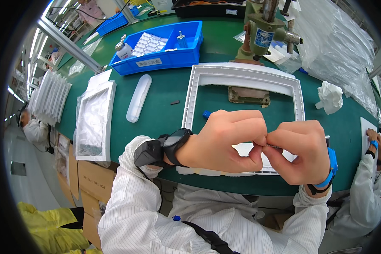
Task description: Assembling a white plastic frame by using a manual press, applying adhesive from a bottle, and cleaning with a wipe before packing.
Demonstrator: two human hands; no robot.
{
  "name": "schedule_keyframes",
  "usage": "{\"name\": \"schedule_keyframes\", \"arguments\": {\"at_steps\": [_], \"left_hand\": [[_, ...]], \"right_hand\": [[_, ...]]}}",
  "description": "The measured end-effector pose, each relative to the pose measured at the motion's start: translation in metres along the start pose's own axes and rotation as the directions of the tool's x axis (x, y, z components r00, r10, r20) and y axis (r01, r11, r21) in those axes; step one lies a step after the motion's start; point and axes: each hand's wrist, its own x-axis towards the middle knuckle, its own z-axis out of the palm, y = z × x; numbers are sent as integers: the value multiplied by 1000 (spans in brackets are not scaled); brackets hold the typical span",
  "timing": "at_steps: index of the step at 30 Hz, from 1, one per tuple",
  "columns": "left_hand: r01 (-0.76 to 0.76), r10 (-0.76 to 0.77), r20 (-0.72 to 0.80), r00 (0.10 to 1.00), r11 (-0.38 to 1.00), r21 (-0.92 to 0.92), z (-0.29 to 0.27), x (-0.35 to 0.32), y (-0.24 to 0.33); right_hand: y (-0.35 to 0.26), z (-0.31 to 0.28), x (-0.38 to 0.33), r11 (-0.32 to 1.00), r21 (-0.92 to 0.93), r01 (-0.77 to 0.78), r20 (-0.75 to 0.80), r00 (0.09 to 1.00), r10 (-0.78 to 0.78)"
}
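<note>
Green workbench (165, 106), pale grey floor (34, 186), cardboard boxes (86, 182) beneath, ceiling strip lights (33, 42) at left

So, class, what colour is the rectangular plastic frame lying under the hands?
White; the rectangular plastic frame shows best in the head view.

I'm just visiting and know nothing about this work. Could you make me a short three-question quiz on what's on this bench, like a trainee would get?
1. True or false: the left hand and the right hand meet at the fingertips above the white rectangular frame.
2. What colour is the bin at the back of the green table?
3. Which lies left of the frame: A) a long white rounded cover, B) a crumpled white wipe?

Key: 1 true; 2 blue; 3 A. The wipe lies right of the frame.
</note>
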Motion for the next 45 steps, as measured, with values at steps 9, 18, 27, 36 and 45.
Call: {"name": "schedule_keyframes", "arguments": {"at_steps": [9, 18, 27, 36, 45], "left_hand": [[351, -391, 41, 919, 768, -536, -10, 2, -1], [704, -716, 91, 693, 644, -298, -106, -19, -40], [807, -842, 3, 539, 515, -288, -129, -73, -51], [821, -809, -153, 568, 569, 40, -119, -77, -38], [627, -621, -191, 761, 627, 462, -99, -77, -35]], "right_hand": [[-11, 9, -2, 982, -66, 174, 39, 984, -172], [-13, -21, -5, 997, -45, 66, -20, 998, -67], [-3, -19, 1, 998, -65, 4, 9, 1000, -4], [2, -9, 6, 996, -84, -4, -5, 1000, 3], [3, -7, 7, 995, -93, -22, -4, 1000, 21]]}}
